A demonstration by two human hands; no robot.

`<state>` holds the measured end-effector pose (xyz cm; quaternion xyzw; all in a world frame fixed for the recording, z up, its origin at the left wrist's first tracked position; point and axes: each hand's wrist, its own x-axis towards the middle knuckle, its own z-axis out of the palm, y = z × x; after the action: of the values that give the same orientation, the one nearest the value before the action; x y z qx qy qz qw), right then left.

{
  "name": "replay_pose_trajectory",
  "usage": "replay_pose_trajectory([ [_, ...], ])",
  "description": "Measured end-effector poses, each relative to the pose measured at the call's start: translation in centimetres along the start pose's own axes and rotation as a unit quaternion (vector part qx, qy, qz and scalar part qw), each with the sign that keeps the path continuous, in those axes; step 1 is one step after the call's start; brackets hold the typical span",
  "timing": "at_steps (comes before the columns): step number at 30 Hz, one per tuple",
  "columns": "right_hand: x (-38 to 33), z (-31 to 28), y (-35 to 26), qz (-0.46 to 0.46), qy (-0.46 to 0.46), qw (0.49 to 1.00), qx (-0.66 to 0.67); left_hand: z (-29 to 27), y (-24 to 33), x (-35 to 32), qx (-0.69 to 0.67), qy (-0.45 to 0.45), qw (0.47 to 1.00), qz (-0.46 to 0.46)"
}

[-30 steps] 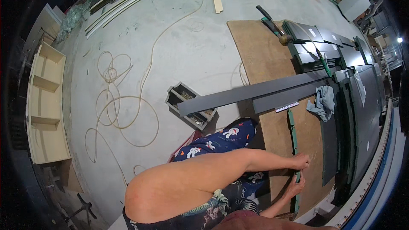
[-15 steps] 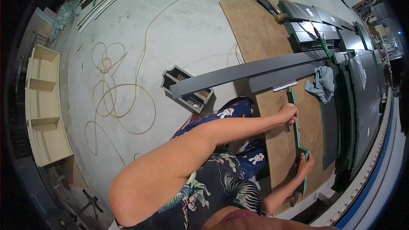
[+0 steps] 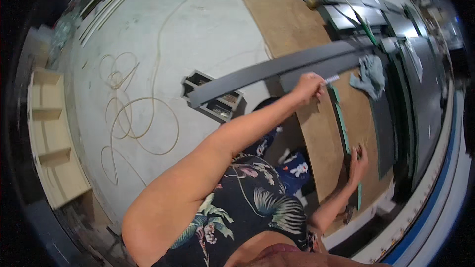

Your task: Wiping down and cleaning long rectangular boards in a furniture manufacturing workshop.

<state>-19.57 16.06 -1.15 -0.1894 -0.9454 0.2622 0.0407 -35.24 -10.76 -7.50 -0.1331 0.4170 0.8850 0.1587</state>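
Left hand clenched on far end of thin green strip, lying along brown board; right hand pressed flat, fingers released, on its near stretch. Grey cloth just right. Best kept taut, straight, pressed evenly while smoothing along the board.

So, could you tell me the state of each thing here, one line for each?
Left hand: closed on the top end of the green strip.
Right hand: flat, pressing the strip's lower part.
Green strip: lying along the brown board.
Brown board: lying flat.
Grey rag: crumpled.
Cord: loose loops on the floor.
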Motion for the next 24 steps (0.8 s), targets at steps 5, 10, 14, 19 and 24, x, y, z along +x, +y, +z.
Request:
replay_pose_trajectory([
  [5,1.0,0.9,-0.5,-0.012,0.014,0.999,0.042,-1.1,-1.8,1.1,0.165,-0.025,0.981,0.094],
  [10,0.4,0.0,0.5,-0.007,0.039,0.999,0.003,0.5,-5.6,2.7,0.265,-0.046,0.945,0.188],
  [14,0.1,-0.4,3.0,0.020,0.012,1.000,0.019,3.2,-5.9,2.3,0.333,-0.065,0.915,0.218],
  [19,-0.8,-1.1,2.0,0.006,0.001,1.000,0.018,4.4,-6.6,2.9,0.466,-0.096,0.863,0.171],
  [24,-0.8,-0.8,2.6,-0.029,0.005,0.999,0.027,4.3,-6.4,4.5,0.566,-0.123,0.787,0.210],
])
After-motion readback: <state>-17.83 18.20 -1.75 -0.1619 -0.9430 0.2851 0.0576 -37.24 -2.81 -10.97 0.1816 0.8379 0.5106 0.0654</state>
